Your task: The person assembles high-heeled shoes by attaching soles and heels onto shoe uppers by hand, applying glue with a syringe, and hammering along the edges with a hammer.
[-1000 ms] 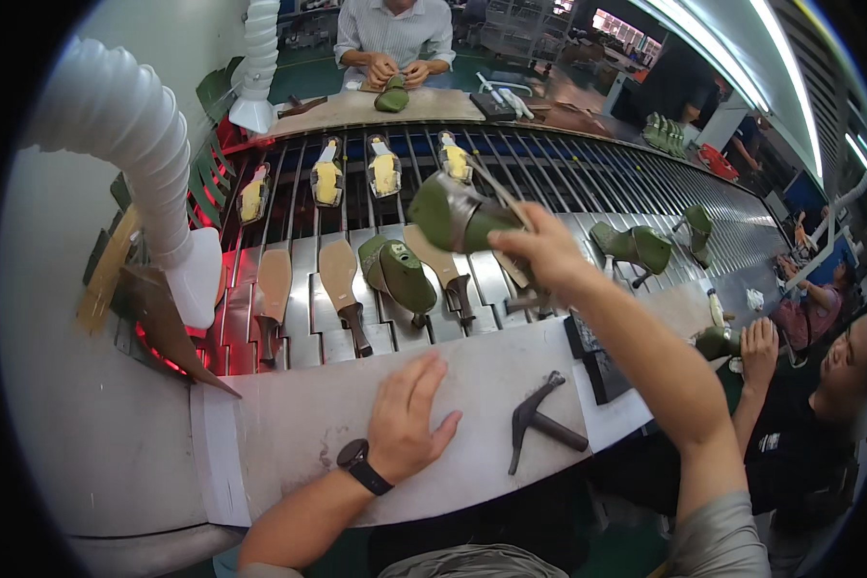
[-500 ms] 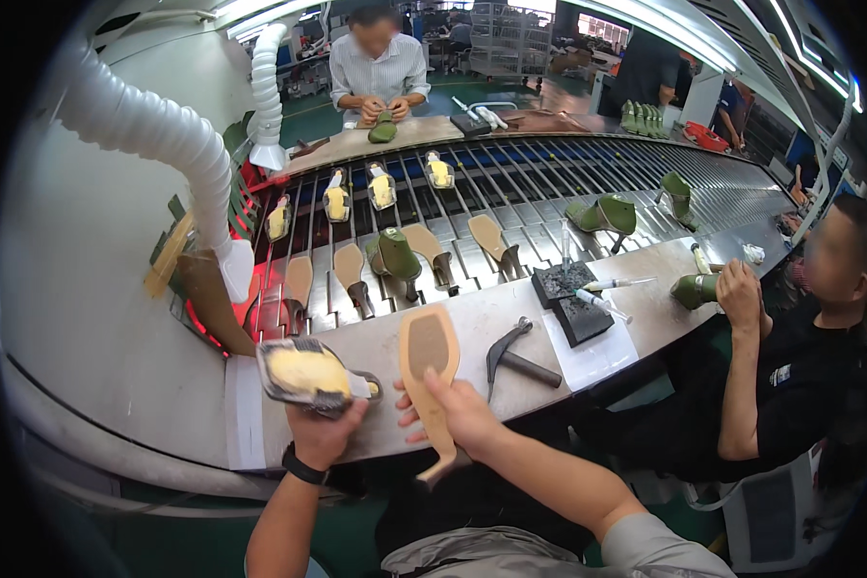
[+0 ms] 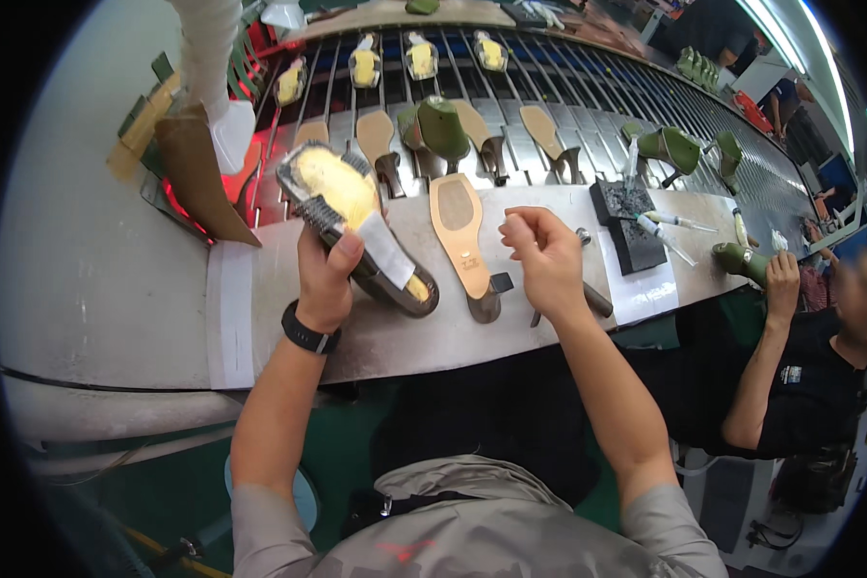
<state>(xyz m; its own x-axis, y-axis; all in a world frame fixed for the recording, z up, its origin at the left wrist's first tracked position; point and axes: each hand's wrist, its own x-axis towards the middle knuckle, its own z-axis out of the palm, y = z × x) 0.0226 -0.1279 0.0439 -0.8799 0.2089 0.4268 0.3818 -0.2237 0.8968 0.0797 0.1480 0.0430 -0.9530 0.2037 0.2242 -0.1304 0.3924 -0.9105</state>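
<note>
My left hand (image 3: 326, 275) grips a lasted shoe upper (image 3: 342, 188), its underside turned up to show a yellow filling, a pleated dark edge and a white strip toward the heel. On the bench between my hands lies a tan sole with a heel (image 3: 460, 226), apart from both. My right hand (image 3: 547, 265) hovers right of the sole with its fingers curled and pinched together; whether anything small is in them is hidden. Behind that hand a dark-handled hammer (image 3: 597, 299) rests on the bench, partly covered.
A slatted conveyor (image 3: 328, 96) carries yellow-filled uppers, heeled soles and green shoes (image 3: 443, 130). Syringes (image 3: 667, 241) lie by a black block (image 3: 626, 226) on white paper. White ducting (image 3: 212, 58) hangs at the left. A co-worker's hand (image 3: 782, 284) holds a green shoe (image 3: 742, 260) at right.
My right hand has let go of the heeled sole, which now lies on the bench, and has moved right. My left hand has raised and tilted the upper. The view has tipped downward.
</note>
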